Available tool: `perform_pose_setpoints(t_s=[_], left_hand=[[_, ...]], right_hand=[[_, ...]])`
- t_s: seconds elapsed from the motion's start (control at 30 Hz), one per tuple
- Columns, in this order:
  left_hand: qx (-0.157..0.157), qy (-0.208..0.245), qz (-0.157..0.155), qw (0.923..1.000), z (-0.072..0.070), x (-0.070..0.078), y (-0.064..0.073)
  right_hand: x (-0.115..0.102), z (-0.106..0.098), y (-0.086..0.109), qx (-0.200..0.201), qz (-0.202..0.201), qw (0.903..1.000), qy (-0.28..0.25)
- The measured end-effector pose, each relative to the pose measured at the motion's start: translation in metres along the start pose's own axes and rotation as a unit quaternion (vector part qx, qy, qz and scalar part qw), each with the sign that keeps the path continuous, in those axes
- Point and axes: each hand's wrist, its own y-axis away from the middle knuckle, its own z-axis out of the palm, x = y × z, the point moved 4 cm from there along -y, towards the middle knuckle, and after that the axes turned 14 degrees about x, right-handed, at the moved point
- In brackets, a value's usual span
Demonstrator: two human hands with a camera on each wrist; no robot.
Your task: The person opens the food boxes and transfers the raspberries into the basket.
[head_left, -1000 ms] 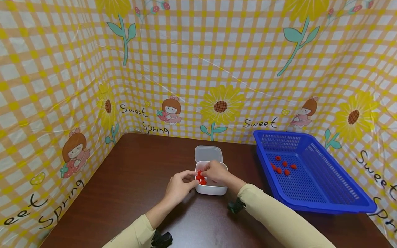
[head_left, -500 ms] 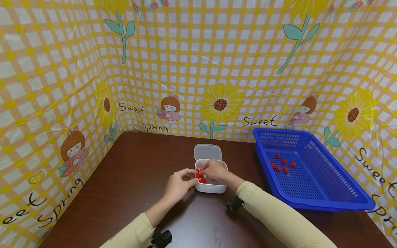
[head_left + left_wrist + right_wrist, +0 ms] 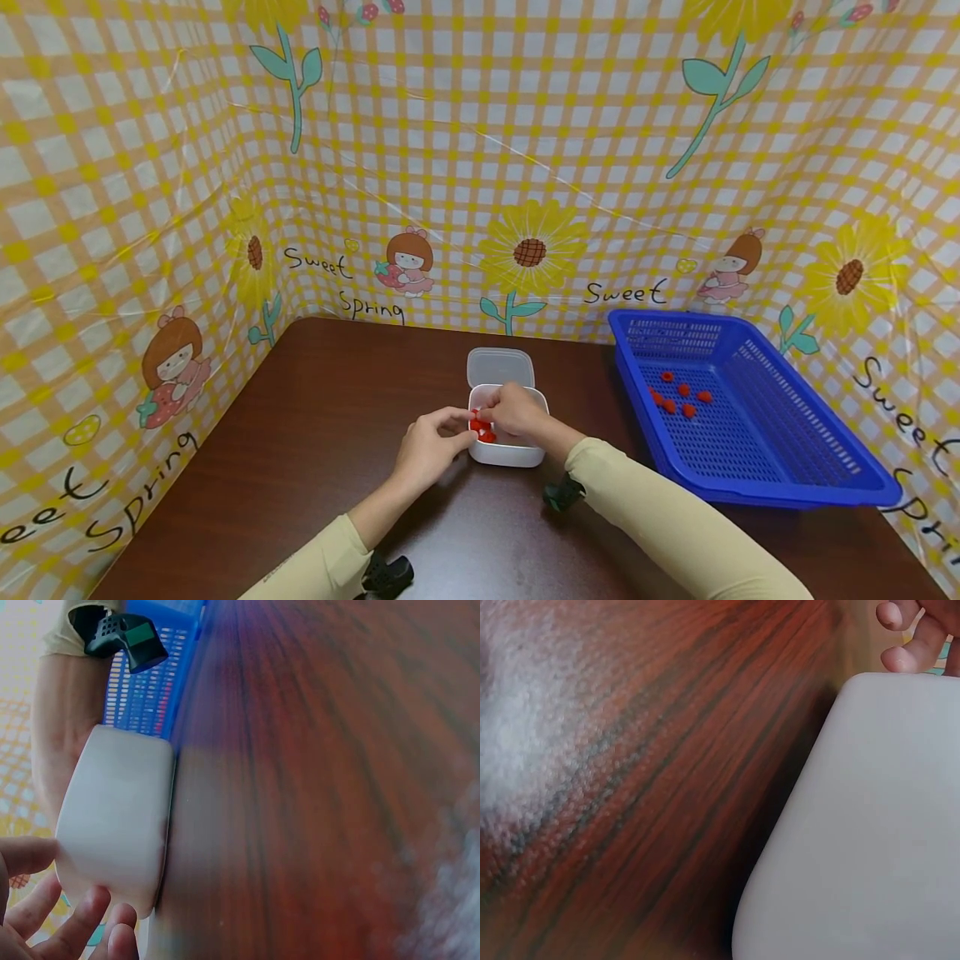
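Note:
In the head view, a small white lidded box stands on the table with its translucent lid flipped back. Several red raspberries lie along its left side. My left hand holds the box at its left wall, thumb toward the front and index finger farther back; the left wrist view shows the fingertips against the outer wall. My right hand reaches inside, thumb and index finger pinching a raspberry at the left end, which they partly hide. In the right wrist view the box wall covers that hand's fingers.
At the right stands a large blue plastic basket with several raspberries at its left end. The dark brown wooden table is backed by checked, flower-printed cloth on three sides.
The head view has shifted slightly. Both hands keep nearly the same place at the box, with the right fingers still at the raspberries on its left side.

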Motion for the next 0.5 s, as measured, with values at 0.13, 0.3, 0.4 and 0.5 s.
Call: perform_pose_setpoints(t_s=[0.13,0.3,0.4,0.5], left_hand=[[-0.001,0.001,0.002,1.0,0.0,0.0001,0.0002],[-0.001,0.003,0.002,1.0,0.0,0.0005,-0.0002],[0.0,0.0,0.004,1.0,0.0001,0.0002,-0.0005],[0.0,-0.003,0.004,1.0,0.0003,-0.0004,-0.0001]], right_hand=[[-0.0006,0.0006,0.0004,0.002,0.01,0.9999,-0.001],[-0.0005,0.0011,-0.0003,0.001,0.016,0.9999,0.0],[-0.0012,0.0007,-0.0004,0.005,0.008,1.0,0.001],[-0.0021,0.0005,0.0003,0.009,0.0,1.0,0.0]])
